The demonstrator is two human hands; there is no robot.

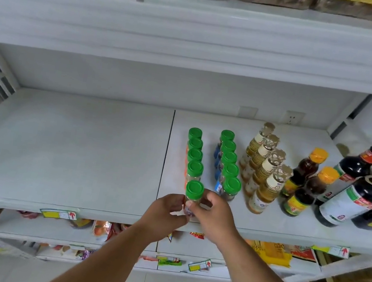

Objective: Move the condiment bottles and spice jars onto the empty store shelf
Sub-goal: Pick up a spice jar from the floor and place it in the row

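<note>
A: Where do the jars stand?

B: On the shelf, right of its middle seam. Two rows of jars run from 6 o'clock back to 12 o'clock.

A: What is at 3 o'clock from them?

B: A row of four thin bottles, then two small bottles, then the big bottles.

A: And the front jar?

B: It stands at the near end of the left row, between the left hand and the right hand. The right row is just beside it.

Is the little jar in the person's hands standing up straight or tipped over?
Standing up. The spice jar has its green lid on top, at the front of the left row, with the left hand and right hand holding its sides.
</note>
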